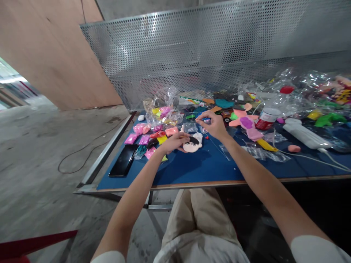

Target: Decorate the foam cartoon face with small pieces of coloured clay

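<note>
Face-shaped pc. [192, 147] partly behind L hand [175, 142]

A flat pale-pink, black-and-white clay-like face [192, 147] is held at its edge by the left hand [175, 141]. Its features point upward, nearer the body than the right hand [214, 126].

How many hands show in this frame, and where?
2: the left hand at the left edge of the pale face-shaped piece; the right hand over the blue table, farther right.
</note>
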Demonstrator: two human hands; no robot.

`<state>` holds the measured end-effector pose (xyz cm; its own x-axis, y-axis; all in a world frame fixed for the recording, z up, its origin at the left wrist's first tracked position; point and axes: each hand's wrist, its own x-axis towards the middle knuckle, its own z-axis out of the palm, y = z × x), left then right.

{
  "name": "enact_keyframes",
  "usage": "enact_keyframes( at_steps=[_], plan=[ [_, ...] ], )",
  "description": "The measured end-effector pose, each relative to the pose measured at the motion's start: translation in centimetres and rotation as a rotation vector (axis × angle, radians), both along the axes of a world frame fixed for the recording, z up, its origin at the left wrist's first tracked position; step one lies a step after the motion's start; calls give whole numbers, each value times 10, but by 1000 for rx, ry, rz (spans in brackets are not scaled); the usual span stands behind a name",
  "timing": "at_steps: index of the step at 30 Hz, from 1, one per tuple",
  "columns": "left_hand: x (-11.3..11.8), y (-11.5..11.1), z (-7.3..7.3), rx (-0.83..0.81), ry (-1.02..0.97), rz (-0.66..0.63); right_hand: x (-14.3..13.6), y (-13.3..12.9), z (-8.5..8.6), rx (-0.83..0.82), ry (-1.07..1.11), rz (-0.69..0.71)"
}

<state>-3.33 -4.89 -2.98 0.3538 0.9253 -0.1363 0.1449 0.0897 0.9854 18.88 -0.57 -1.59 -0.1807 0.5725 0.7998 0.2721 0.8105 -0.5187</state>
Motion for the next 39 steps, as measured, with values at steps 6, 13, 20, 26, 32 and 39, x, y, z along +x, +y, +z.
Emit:
enact_keyframes(
  at_steps=[6, 13, 20, 26, 32, 39],
  plan=[
    [-4, -1, -9, 117, 265, -288, 39, 24, 3, -137, -234, 12],
    [-11, -5, 9, 554, 784, -286, 59, 36, 1, -566, -705, 91],
    [-9, -2, 8, 843, 760, -139, 53, 41, -9, -638, -865, 120],
    [-10, 2, 2, 915, 651, -93, 53, 42, -13, -648, -898, 122],
    [-8, 2, 5, 914, 463, 101, 55, 31, 1, -597, -655, 86],
    [3, 4, 1, 315, -111, 15, 10, -2, 10, -153, -281, 214]
  ],
)
